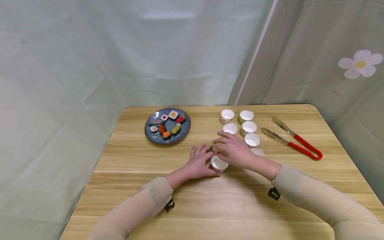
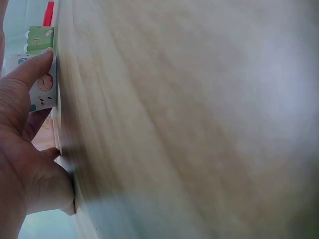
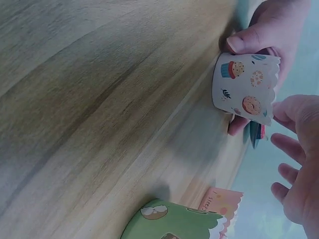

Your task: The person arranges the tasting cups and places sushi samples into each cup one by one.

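Observation:
A white paper baking cup [image 1: 219,164] printed with cupcakes and cookies stands upright on the wooden table. My left hand [image 1: 200,164] holds it from the left, the thumb on its near wall and the fingers round its far side. From the right, my right hand [image 1: 235,150] reaches over the cup, thumb and index finger pinching at its scalloped rim while the other fingers stay spread. The right wrist view shows the printed cup wall [image 3: 244,87] with the right fingertips right at its rim. In the left wrist view, the left thumb lies along the cup wall [image 2: 45,89].
Two rows of paper cups stand behind and right, including a white cup [image 1: 252,140] and a green cup [image 3: 174,221]. Red-handled tongs [image 1: 300,143] lie farther right. At back left, a dark blue plate [image 1: 153,136] bears several sushi pieces. Curtains enclose the table.

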A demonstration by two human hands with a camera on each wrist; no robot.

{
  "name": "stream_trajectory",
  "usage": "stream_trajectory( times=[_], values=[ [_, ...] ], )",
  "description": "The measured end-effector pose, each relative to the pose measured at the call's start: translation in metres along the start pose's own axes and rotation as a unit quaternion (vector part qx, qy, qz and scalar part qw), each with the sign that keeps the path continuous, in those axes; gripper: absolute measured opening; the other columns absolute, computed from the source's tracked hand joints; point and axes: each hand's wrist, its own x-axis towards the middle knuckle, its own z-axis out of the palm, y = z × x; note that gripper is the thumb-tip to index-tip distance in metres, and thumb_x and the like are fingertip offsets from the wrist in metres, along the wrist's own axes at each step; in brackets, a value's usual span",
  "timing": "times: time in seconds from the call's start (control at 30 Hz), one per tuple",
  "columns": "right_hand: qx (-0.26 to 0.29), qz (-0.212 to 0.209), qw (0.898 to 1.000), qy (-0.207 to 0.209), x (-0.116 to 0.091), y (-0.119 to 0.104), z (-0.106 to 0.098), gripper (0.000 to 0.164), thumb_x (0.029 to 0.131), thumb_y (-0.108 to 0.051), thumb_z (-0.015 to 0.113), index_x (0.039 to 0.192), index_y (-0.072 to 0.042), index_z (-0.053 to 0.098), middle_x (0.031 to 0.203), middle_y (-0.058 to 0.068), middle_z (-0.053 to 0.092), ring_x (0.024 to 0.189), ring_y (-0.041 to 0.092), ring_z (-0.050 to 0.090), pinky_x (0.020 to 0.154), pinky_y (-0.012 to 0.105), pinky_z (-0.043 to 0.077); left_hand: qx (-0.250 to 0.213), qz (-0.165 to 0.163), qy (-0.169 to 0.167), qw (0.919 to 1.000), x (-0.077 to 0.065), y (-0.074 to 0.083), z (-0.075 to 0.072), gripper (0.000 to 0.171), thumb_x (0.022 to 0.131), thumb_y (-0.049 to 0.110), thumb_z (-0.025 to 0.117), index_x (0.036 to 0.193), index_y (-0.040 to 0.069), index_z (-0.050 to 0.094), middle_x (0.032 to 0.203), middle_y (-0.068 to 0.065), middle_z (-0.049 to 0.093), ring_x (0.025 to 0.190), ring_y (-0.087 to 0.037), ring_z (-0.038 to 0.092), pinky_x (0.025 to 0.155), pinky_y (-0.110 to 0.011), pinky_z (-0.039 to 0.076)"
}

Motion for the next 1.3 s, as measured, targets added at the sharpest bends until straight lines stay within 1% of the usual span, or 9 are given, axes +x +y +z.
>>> stream_trajectory(
  times=[0.27, 0.4, 0.5, 0.63, 0.7, 0.77, 0.87, 1.03, 1.3],
  values=[
    [0.010, 0.013, 1.000, 0.012, 0.002, -0.001, -0.005, 0.004, 0.089, -0.016, 0.077, 0.088, -0.019, 0.079, 0.128, 0.005, 0.070, 0.139, 0.035, 0.046, 0.116, 0.051, 0.035, -0.010, 0.001, 0.003, 0.9999, 0.001, -0.002, 0.002, 0.083, 0.077, 0.054, 0.086, 0.149, 0.028, 0.054, 0.165, -0.006, 0.030, 0.154, -0.035, 0.011, 0.119, -0.066, -0.005],
    [0.034, 0.025, 0.999, -0.005, 0.002, -0.001, -0.009, 0.004, 0.090, -0.024, 0.076, 0.089, -0.021, 0.077, 0.133, 0.006, 0.067, 0.142, 0.037, 0.041, 0.116, 0.056, 0.032, -0.006, 0.004, 0.003, 1.0000, 0.001, -0.002, 0.002, 0.084, 0.078, 0.056, 0.085, 0.151, 0.029, 0.052, 0.164, -0.007, 0.030, 0.154, -0.036, 0.011, 0.119, -0.067, -0.005],
    [0.045, 0.031, 0.998, -0.043, -0.002, 0.000, -0.013, 0.023, 0.090, -0.043, 0.074, 0.099, -0.022, 0.077, 0.142, 0.007, 0.060, 0.148, 0.037, 0.032, 0.116, 0.062, 0.028, -0.001, 0.010, 0.004, 0.9999, 0.001, -0.002, 0.002, 0.086, 0.079, 0.057, 0.084, 0.152, 0.029, 0.050, 0.164, -0.009, 0.031, 0.154, -0.037, 0.012, 0.118, -0.068, -0.004],
    [0.044, 0.025, 0.994, -0.092, -0.007, 0.002, -0.017, 0.056, 0.082, -0.066, 0.074, 0.120, -0.025, 0.073, 0.152, 0.008, 0.050, 0.152, 0.038, 0.021, 0.116, 0.067, 0.023, 0.000, 0.010, 0.005, 0.9999, 0.000, -0.003, 0.002, 0.087, 0.079, 0.059, 0.082, 0.154, 0.028, 0.048, 0.164, -0.009, 0.031, 0.154, -0.037, 0.011, 0.118, -0.068, -0.004],
    [0.040, 0.023, 0.993, -0.109, -0.010, 0.003, -0.017, 0.068, 0.077, -0.071, 0.076, 0.127, -0.027, 0.069, 0.155, 0.009, 0.047, 0.153, 0.038, 0.018, 0.116, 0.067, 0.022, 0.002, 0.012, 0.007, 0.9999, 0.000, -0.003, 0.002, 0.088, 0.079, 0.060, 0.082, 0.154, 0.027, 0.048, 0.164, -0.009, 0.031, 0.154, -0.037, 0.012, 0.118, -0.068, -0.004],
    [0.035, 0.024, 0.992, -0.122, -0.011, 0.003, -0.017, 0.074, 0.074, -0.072, 0.078, 0.132, -0.028, 0.067, 0.156, 0.009, 0.046, 0.153, 0.038, 0.016, 0.117, 0.067, 0.021, 0.004, 0.014, 0.012, 0.9998, 0.000, -0.003, 0.002, 0.087, 0.079, 0.061, 0.081, 0.153, 0.026, 0.049, 0.164, -0.008, 0.031, 0.154, -0.038, 0.013, 0.118, -0.069, -0.003],
    [0.028, 0.021, 0.991, -0.132, -0.013, 0.004, -0.017, 0.074, 0.074, -0.068, 0.080, 0.134, -0.026, 0.066, 0.156, 0.009, 0.046, 0.153, 0.039, 0.016, 0.117, 0.067, 0.020, 0.008, 0.016, 0.016, 0.9997, 0.000, -0.002, 0.003, 0.087, 0.079, 0.061, 0.082, 0.152, 0.027, 0.051, 0.164, -0.009, 0.031, 0.153, -0.038, 0.014, 0.118, -0.069, -0.003],
    [0.028, 0.014, 0.991, -0.129, -0.013, 0.005, -0.018, 0.066, 0.075, -0.059, 0.083, 0.129, -0.023, 0.069, 0.154, 0.009, 0.048, 0.153, 0.039, 0.018, 0.118, 0.065, 0.021, 0.012, 0.015, 0.011, 0.9998, 0.000, -0.002, 0.002, 0.085, 0.078, 0.059, 0.083, 0.151, 0.027, 0.052, 0.164, -0.009, 0.031, 0.153, -0.039, 0.014, 0.118, -0.069, -0.002],
    [0.030, 0.007, 0.992, -0.121, -0.014, 0.007, -0.020, 0.063, 0.074, -0.057, 0.084, 0.125, -0.023, 0.070, 0.153, 0.008, 0.049, 0.154, 0.036, 0.016, 0.119, 0.064, 0.021, 0.004, 0.010, 0.006, 0.9999, 0.001, -0.002, 0.001, 0.080, 0.079, 0.056, 0.084, 0.147, 0.026, 0.055, 0.164, -0.010, 0.031, 0.154, -0.037, 0.013, 0.118, -0.068, -0.002]
  ],
)
